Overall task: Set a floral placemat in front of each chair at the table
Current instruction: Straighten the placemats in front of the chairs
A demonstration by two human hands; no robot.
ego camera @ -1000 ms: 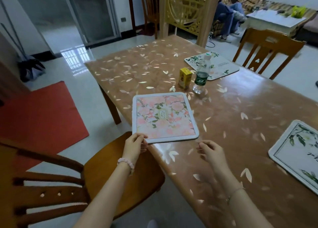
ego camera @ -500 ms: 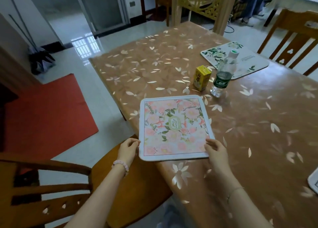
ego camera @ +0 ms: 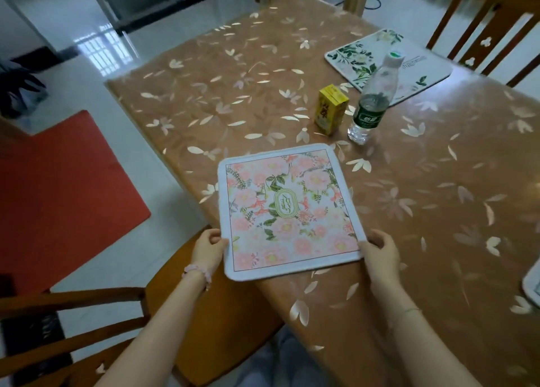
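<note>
Near edge: both corners of the pink placemat point(ego camera: 287, 208) were taken, left hand point(ego camera: 208, 248) and right hand point(ego camera: 380, 250) gripping 1 each.
Behind the mat: yellow carton point(ego camera: 331, 109) and water bottle point(ego camera: 372, 103) stood just beyond its far edge, blocking a straight push.
Far left tabletop point(ego camera: 204, 94): wide open, bare.
Right of the mat: clear run across.
Left side: chair point(ego camera: 163, 307) tucked against the table edge.

Glossy pale floor point(ego camera: 87, 74), red rug point(ego camera: 58, 188), perhaps glass doors.
</note>
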